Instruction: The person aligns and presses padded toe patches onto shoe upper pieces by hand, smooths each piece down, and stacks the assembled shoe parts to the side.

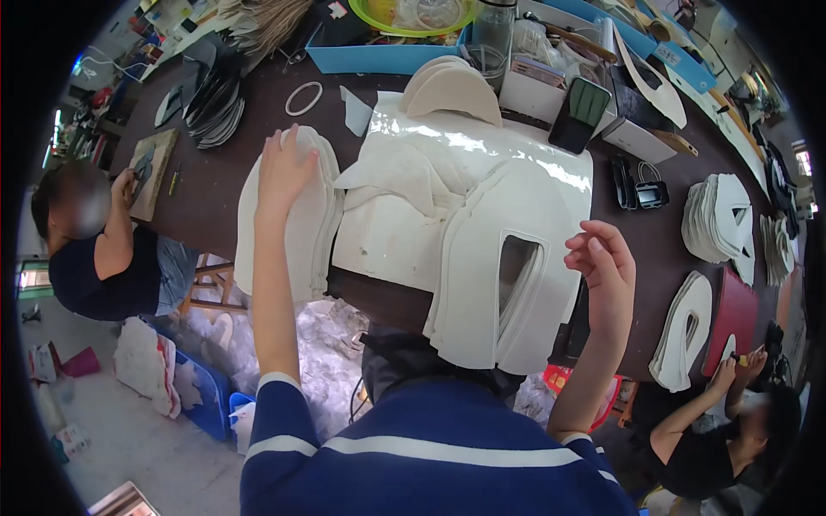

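My left hand lies with spread fingers on top of a stack of long white rounded sheets, which look like felt or leather board. My right hand is raised at the right edge of a second stack of white arched pieces with a slot cut in them. Its fingers are loosely bent and apart, with nothing visible between them. Between the stacks, loose white offcuts rest on a shiny white sheet. Half-round white pieces lie at the far end of that sheet.
A blue tray, a glass jar and a phone stand at the back. A white ring and dark pieces lie left. More cut stacks sit right. Co-workers sit at both sides.
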